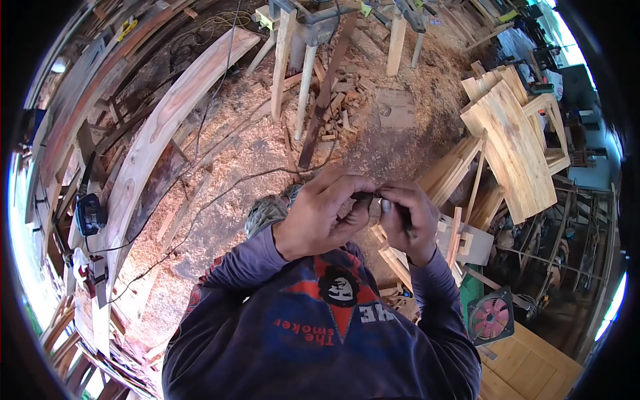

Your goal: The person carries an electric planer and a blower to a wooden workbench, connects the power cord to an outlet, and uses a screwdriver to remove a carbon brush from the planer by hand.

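My left hand (325, 212) and my right hand (409, 220) meet in front of my chest, fingertips almost touching. Both are closed in a pinch, thumbs and forefingers bent toward each other. Something small and dark (363, 197) shows between the fingertips, too small and shaded to name. Below the hands is my dark printed long-sleeved shirt (313, 320).
A long curved plank (167, 123) lies at left, near a blue-black power tool (89, 215). Cables cross the shaving-covered floor. Ahead stand sawhorse-like legs (303, 93) and wood scraps (347, 100). Wide boards (513, 150) and a fan (491, 316) are at right.
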A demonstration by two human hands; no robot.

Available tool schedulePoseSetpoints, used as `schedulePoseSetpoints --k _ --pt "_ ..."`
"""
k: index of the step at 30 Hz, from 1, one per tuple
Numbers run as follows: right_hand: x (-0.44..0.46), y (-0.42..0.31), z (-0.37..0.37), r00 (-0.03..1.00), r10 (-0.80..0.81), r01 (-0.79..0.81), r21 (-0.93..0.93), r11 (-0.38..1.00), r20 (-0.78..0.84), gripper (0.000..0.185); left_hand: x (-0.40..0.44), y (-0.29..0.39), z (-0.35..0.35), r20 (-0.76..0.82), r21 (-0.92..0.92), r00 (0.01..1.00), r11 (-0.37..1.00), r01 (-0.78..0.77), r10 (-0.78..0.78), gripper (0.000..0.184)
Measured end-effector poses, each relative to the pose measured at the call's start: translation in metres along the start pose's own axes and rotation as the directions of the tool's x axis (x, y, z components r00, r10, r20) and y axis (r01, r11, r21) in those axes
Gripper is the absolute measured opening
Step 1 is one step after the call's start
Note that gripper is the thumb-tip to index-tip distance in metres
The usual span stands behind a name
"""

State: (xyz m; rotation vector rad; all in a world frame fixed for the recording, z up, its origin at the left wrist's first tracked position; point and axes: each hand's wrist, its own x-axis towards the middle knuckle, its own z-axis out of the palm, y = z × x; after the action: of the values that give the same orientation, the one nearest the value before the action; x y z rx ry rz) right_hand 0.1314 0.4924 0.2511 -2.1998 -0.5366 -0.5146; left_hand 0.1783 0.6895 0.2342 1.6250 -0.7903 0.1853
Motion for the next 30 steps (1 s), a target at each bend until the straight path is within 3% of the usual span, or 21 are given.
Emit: schedulePoseSetpoints --k 1,3,4,6,10,16,19,22,24,28,30 --pt "0.002 -0.004 -0.002 1.000 0.001 -0.001 -0.001 1.000 -0.001 0.023 0.000 0.000 -0.002 0.001 -0.001 1.000 1.000 -0.001 0.001 0.028" --pt "0.005 -0.012 -0.005 0.965 0.239 -0.259 0.245 0.934 0.107 0.020 0.001 -0.001 -0.005 0.016 0.065 0.998 0.996 -0.065 0.064 0.030" --pt "0.009 -0.017 -0.007 0.965 0.241 -0.260 0.243 0.935 0.104 0.020 0.002 0.000 -0.005 0.019 0.062 0.998 0.996 -0.067 0.066 0.030" --pt "0.014 -0.026 -0.007 0.881 0.436 -0.473 0.381 0.794 0.183 0.018 0.003 0.001 -0.004 0.012 0.102 0.997 0.992 -0.071 0.071 0.032" --pt "0.011 -0.023 -0.006 0.909 0.390 -0.416 0.349 0.840 0.147 0.016 0.002 0.004 -0.002 0.003 0.116 0.999 0.992 -0.043 0.043 0.034" --pt "0.007 -0.019 -0.006 0.971 0.231 -0.236 0.131 0.963 0.055 0.018 0.001 0.004 -0.002 0.069 0.091 0.997 0.995 -0.048 0.042 0.043" --pt "0.008 -0.021 -0.011 0.930 0.343 -0.362 0.161 0.918 0.135 0.019 0.003 0.007 -0.003 0.047 0.088 0.999 0.996 -0.019 0.015 0.032" --pt "0.008 -0.015 -0.019 0.883 0.388 -0.448 0.229 0.864 0.264 0.014 0.004 0.003 -0.009 0.164 0.011 0.984 0.997 0.070 -0.071 0.029" --pt "0.012 -0.019 -0.025 0.767 0.488 -0.633 0.366 0.682 0.416 0.008 0.007 0.001 -0.013 0.272 -0.052 0.959 0.994 0.091 -0.073 0.023" --pt "0.016 -0.017 -0.028 0.686 0.514 -0.727 0.449 0.520 0.516 0.007 0.011 -0.006 -0.015 0.283 -0.170 0.959 0.983 0.066 -0.016 0.020" --pt "0.016 -0.014 -0.028 0.667 0.481 -0.744 0.480 0.464 0.569 0.008 0.012 -0.007 -0.014 0.317 -0.241 0.945 0.957 0.162 -0.080 0.019"
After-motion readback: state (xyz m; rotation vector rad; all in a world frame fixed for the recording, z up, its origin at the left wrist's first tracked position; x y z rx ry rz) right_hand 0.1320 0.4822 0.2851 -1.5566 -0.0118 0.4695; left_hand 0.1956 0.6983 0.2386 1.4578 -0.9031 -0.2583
